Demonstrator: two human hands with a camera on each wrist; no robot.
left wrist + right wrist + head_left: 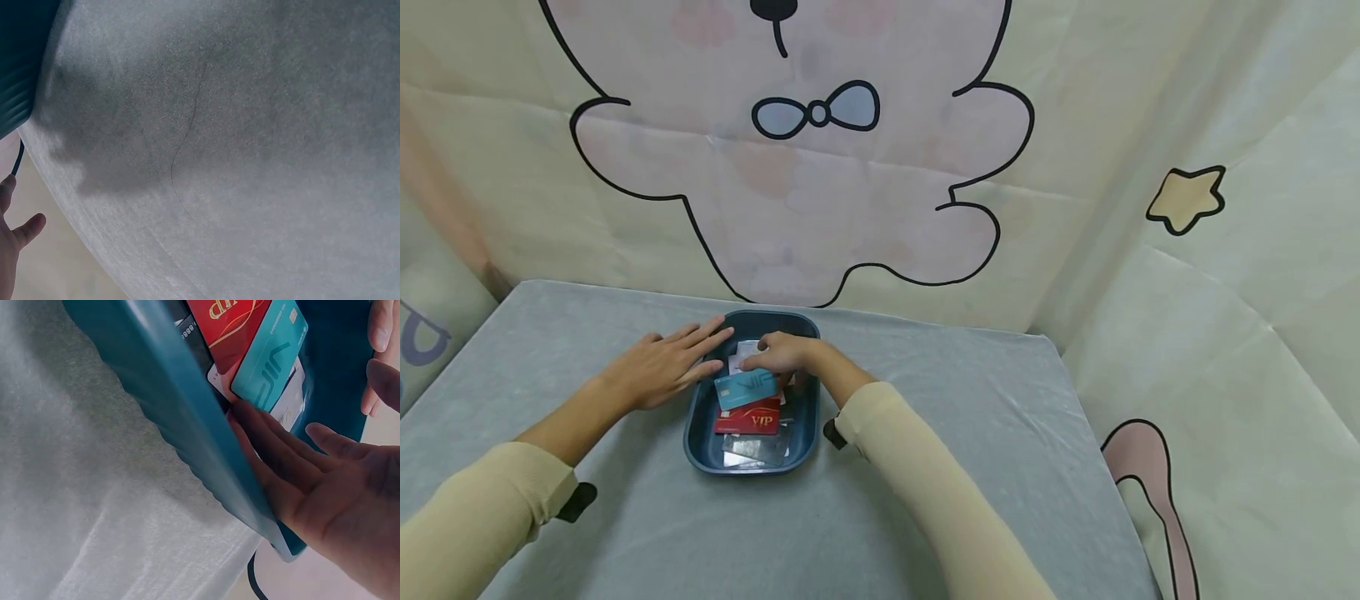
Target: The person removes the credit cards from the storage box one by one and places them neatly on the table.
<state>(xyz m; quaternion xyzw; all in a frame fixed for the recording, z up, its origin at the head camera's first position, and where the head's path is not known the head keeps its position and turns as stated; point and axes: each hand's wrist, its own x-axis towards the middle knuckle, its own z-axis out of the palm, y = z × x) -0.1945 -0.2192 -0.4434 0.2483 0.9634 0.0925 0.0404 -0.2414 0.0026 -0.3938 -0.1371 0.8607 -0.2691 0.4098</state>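
Note:
A dark blue plastic tray [695,446] holds several cards. On top lies a teal VIP card [747,389], partly over a red VIP card [760,419]. Closer to the front are clear and grey cards [758,448], and a whitish card [735,364] shows behind. My right hand [337,481] reaches inside the tray, its fingertips against the edge of the teal card and the thumb held apart. Spread fingers of my left hand [658,367] rest at the tray's left rim, holding nothing. Only a small part of that hand shows in the left wrist view.
A grey-blue cloth [992,442] covers the table, with its back edge just behind the tray. Beyond stands a pale curtain [1097,108] printed with a cartoon animal and a star. Dark bands [577,502] show at both sleeve cuffs.

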